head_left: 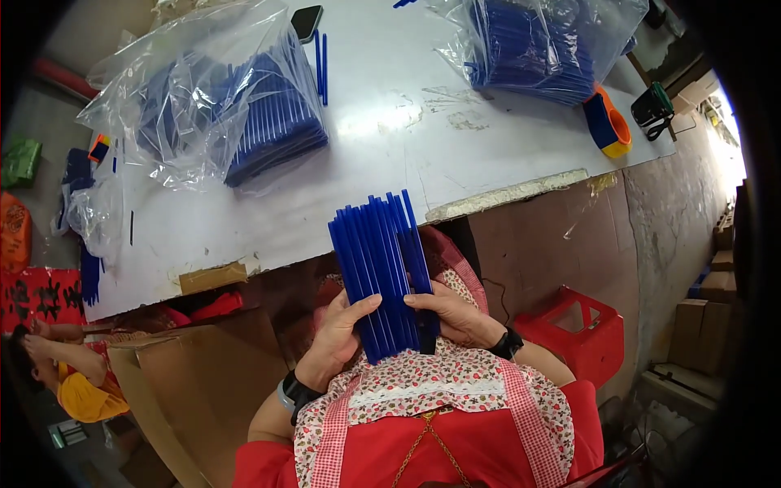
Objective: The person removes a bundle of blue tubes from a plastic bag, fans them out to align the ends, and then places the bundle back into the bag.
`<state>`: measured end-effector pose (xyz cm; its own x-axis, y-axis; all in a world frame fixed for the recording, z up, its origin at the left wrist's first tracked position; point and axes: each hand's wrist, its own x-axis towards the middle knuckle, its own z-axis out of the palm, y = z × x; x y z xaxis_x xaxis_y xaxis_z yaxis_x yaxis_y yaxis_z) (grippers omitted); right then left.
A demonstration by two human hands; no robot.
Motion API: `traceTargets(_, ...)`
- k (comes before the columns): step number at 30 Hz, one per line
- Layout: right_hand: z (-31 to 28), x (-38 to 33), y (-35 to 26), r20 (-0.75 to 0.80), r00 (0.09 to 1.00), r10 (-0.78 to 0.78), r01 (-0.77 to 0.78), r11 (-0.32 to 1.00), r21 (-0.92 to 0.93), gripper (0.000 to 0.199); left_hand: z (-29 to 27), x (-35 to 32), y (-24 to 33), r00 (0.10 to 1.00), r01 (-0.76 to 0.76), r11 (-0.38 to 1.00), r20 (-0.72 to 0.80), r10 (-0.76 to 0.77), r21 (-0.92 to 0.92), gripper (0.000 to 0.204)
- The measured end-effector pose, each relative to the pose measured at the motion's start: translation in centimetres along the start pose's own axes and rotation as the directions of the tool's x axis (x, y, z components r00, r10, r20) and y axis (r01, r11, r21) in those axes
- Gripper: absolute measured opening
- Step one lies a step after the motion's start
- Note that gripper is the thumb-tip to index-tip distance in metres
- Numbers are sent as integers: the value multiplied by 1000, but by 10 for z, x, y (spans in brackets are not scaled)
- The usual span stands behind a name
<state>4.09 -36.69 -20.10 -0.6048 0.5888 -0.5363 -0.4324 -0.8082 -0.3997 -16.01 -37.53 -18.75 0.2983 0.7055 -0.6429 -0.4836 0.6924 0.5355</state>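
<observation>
A bundle of long, thin blue plastic sticks (373, 264) is held upright in front of my apron, just off the table's near edge. My left hand (336, 329) grips its left side, thumb laid across the front. From the right, my right hand (457, 315) clasps it the same way, with the fingers hidden behind. The stick tops are uneven, and a few on the right stand slightly apart from the others. Beyond the bundle is the white table (366, 167). Two loose blue sticks (322, 71) lie there next to a clear plastic bag (183, 106) packed with more.
Another clear bag (533, 53) of blue sticks sits at the far right, beside an orange-and-blue tape roll (606, 122) and a dark green object (651, 106). A phone (307, 23) lies at the back. Below are a red stool (573, 333) and a cardboard box (203, 390); another person (81, 378) is at left.
</observation>
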Motion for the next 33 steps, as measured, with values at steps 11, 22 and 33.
traceTargets(11, 0, 4, 3, -5, 999, -47, 46, 993, -110, 41, -3, -10, 0, 997, -74, 993, 22, 72, 96, 47)
traceTargets(22, -7, 7, 5, -24, 1000, -7, 6, 999, -52, 35, -7, -18, -5, 997, 3, 1000, -72, -4, -7, 37)
traceTargets(33, 1, 6, 3, -45, 995, -94, 88, 991, -103, 35, -7, -10, -6, 995, -50, 997, -87, 46, -52, 36)
